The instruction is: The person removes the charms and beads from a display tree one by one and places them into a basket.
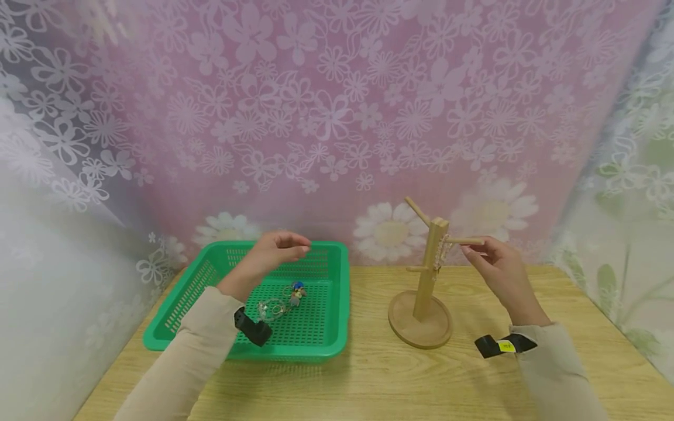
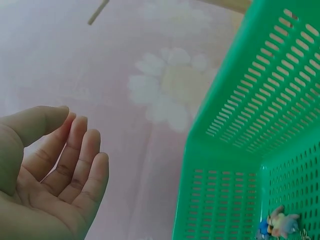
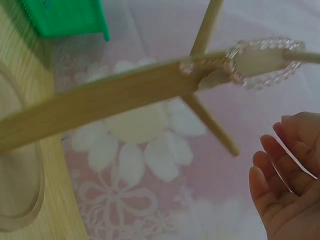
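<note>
A pink beaded bracelet (image 1: 442, 252) hangs on the right peg of a wooden stand (image 1: 425, 280), against the post. In the right wrist view the bracelet (image 3: 265, 64) loops around that peg. My right hand (image 1: 497, 269) is by the peg's tip, fingers loosely bent and nothing held. Over the back of a green basket (image 1: 342, 316) hovers my left hand (image 1: 274, 251), its fingers gently curved with nothing between them, as the left wrist view shows. Inside the basket lie clear bracelets (image 1: 271, 310) and a small charm cluster (image 1: 297, 292) with a blue piece.
The basket stands on the left of a wooden table (image 1: 363, 386), and the stand's round base (image 1: 408, 330) is to its right. Behind the table hangs a pink flowered cloth (image 1: 337, 146). Two more pegs stick out from the post.
</note>
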A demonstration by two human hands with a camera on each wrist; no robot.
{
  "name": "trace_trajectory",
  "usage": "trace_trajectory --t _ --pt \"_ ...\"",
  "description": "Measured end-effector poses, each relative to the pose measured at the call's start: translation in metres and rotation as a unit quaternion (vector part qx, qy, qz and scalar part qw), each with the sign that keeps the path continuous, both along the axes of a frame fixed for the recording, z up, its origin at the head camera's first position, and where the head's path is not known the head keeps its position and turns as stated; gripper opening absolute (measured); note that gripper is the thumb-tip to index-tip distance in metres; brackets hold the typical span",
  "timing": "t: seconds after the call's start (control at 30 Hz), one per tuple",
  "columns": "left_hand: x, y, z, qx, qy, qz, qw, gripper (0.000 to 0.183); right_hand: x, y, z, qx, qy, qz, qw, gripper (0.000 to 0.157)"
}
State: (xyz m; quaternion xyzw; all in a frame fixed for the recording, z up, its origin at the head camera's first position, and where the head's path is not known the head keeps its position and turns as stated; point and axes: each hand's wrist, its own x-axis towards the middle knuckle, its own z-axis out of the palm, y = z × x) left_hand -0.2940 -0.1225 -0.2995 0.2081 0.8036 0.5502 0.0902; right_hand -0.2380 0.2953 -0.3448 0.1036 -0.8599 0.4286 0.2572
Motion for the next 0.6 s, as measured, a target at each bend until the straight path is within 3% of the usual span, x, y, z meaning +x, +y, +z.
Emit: trace_trajectory --t 0.6 --pt "0.025 0.035 0.008 0.043 0.019 -0.044 0.9979 0.025 -0.031 0.007 -0.006 0.045 -0.108 0.049 0.992 0.049"
